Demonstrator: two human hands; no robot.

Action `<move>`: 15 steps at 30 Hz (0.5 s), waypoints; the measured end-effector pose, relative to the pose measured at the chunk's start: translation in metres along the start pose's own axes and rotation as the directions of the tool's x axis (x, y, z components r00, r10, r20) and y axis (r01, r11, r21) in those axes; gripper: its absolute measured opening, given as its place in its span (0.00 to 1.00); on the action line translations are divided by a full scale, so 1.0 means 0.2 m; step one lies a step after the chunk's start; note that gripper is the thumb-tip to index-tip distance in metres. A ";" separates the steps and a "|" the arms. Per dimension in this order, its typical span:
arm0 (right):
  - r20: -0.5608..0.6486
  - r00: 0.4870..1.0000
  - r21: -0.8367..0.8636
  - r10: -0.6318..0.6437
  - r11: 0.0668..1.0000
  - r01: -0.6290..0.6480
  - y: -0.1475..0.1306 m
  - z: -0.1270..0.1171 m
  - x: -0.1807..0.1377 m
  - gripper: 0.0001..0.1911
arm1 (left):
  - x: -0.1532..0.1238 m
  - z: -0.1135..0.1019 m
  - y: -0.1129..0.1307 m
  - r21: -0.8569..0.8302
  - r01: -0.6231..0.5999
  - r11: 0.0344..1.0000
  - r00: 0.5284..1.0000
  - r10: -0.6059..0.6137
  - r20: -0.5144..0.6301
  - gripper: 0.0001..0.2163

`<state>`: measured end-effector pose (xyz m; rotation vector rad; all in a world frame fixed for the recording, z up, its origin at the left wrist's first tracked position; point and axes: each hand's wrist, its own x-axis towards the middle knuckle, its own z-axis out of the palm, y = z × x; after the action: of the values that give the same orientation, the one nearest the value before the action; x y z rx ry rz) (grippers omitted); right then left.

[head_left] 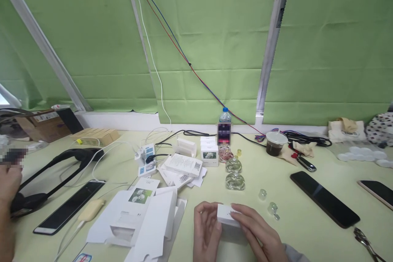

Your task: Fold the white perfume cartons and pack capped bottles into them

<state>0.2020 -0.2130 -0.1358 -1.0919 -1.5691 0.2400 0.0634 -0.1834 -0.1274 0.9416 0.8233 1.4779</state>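
A small white box [226, 216] is held between my two hands at the table's near edge. My left hand [206, 229] grips its left side, with fingers curled round it. My right hand [259, 233] has its fingers pressed on the top and right side. The lower part of the box is partly hidden. Just beyond stand two clear, greenish glass bottles [235, 181] and a pink one [225, 154]. Small clear caps [262, 194] lie to the right of them. A white carton with a flower picture [209, 156] stands behind the bottles.
Flattened white cartons [153, 225] and more cartons [184, 166] spread to the left, near a power strip [147, 159]. A black phone [324, 199] and a lidded cup [275, 143] are right. Another person's hand [9, 182] holds a dark object at far left.
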 end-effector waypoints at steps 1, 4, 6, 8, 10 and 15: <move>0.012 1.000 0.004 0.000 1.000 0.000 0.00 0.00 0.00 0.14 | 0.00 0.00 0.00 0.007 0.003 1.000 1.000 -0.003 0.003 0.18; 0.052 0.999 0.019 0.004 1.000 -0.005 0.01 -0.01 -0.01 0.14 | 0.00 0.00 0.00 0.022 0.015 1.000 1.000 -0.016 0.011 0.17; 0.069 0.998 0.026 0.001 1.000 -0.003 0.01 -0.01 -0.01 0.14 | 0.00 0.00 0.00 0.016 0.015 1.000 1.000 -0.015 0.022 0.17; 0.076 0.997 0.021 -0.009 1.000 0.008 0.01 -0.01 -0.01 0.15 | 0.01 0.00 0.00 0.001 0.009 1.000 0.999 -0.009 0.034 0.17; 0.078 0.997 0.009 -0.021 1.000 0.021 0.01 -0.01 0.00 0.16 | 0.01 0.01 0.01 -0.004 0.008 1.000 0.999 -0.008 0.032 0.16; 0.055 0.997 -0.023 -0.055 0.998 0.057 0.03 0.00 -0.01 0.15 | 0.01 0.03 0.01 0.044 0.027 0.999 0.999 -0.028 0.016 0.16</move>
<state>0.2047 -0.2111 -0.1408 -1.0667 -1.6523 0.2141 0.0670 -0.1814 -0.1222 0.9708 0.8566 1.4317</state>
